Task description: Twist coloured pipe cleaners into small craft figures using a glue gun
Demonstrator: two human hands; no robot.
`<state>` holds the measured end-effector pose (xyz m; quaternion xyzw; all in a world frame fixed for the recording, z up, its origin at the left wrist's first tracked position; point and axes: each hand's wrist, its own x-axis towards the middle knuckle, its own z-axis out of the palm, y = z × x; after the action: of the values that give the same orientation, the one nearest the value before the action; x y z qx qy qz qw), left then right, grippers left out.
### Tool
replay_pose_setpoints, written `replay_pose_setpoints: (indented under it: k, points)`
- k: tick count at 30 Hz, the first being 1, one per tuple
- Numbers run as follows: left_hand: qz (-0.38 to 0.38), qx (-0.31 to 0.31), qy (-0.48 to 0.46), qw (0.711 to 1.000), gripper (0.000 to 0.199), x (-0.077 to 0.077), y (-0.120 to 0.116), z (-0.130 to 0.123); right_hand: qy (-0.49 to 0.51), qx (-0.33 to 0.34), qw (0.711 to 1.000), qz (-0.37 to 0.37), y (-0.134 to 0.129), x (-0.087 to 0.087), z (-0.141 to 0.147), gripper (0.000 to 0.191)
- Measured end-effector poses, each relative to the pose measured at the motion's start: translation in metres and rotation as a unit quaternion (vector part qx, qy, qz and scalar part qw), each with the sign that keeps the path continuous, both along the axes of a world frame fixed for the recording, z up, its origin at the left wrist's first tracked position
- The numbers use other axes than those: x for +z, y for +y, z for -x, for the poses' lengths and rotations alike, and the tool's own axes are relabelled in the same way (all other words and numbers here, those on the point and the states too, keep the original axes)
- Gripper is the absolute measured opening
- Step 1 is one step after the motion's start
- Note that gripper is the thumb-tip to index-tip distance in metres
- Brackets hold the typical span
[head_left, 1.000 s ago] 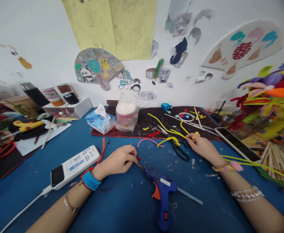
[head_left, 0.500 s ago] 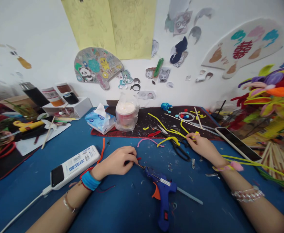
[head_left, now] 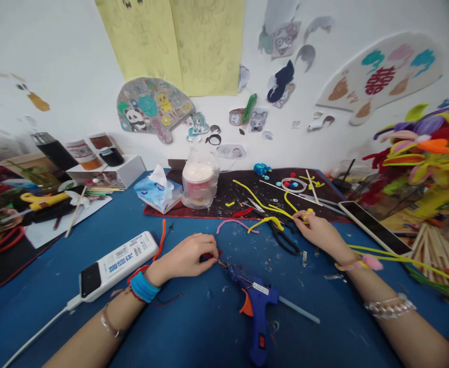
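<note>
My left hand (head_left: 189,255) is closed in a pinch beside the tip of a blue glue gun (head_left: 261,305). Between its fingers shows a bit of dark red pipe cleaner (head_left: 209,254), mostly hidden by the fingers. The glue gun lies on its side on the blue tabletop, a clear glue stick (head_left: 300,309) jutting from its back. Further right, my right hand (head_left: 320,232) has its fingers closed on a yellow pipe cleaner (head_left: 309,211). Black-handled scissors (head_left: 285,241) lie just left of that hand, with a bent yellow strip (head_left: 266,221) over them.
A white power bank (head_left: 120,263) with a cable lies at left. A tissue pack (head_left: 159,191) and a bagged tub (head_left: 198,181) stand at the back. Pipe cleaner pieces litter the dark mat (head_left: 243,179). A phone (head_left: 375,227) and colourful pipe-cleaner flowers (head_left: 423,148) are at right.
My left fingertips have shifted slightly at the glue gun's tip, and the red piece is now more within the fingers. My right hand has stayed nearly still.
</note>
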<state>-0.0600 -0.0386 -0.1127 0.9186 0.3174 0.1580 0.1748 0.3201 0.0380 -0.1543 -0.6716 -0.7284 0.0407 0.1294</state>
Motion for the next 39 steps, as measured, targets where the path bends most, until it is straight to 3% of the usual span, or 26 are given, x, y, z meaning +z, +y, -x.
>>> replay_pose_setpoints:
  k: [11, 16, 27, 39]
  points:
    - [0.049, 0.089, -0.047, 0.994, 0.018, 0.0027, 0.0010, 0.0000, 0.009, 0.011, 1.000, -0.007, 0.0002, -0.0004, -0.0010, 0.029]
    - [0.034, 0.075, -0.032, 0.996, 0.028, 0.0029, 0.0024, 0.0001, 0.004, 0.010, 1.000, -0.003, -0.0020, 0.0019, 0.0005, 0.029]
    - [0.027, 0.094, -0.127, 0.987, 0.020, -0.0023, 0.0055, 0.0055, 0.018, 0.019, 1.000, -0.012, 0.0000, -0.0002, -0.0015, 0.027]
    - [-0.007, 0.096, -0.144, 0.985, 0.015, 0.0009, 0.0054, 0.0065, 0.010, 0.011, 1.000, -0.001, -0.0010, 0.0007, -0.0005, 0.030]
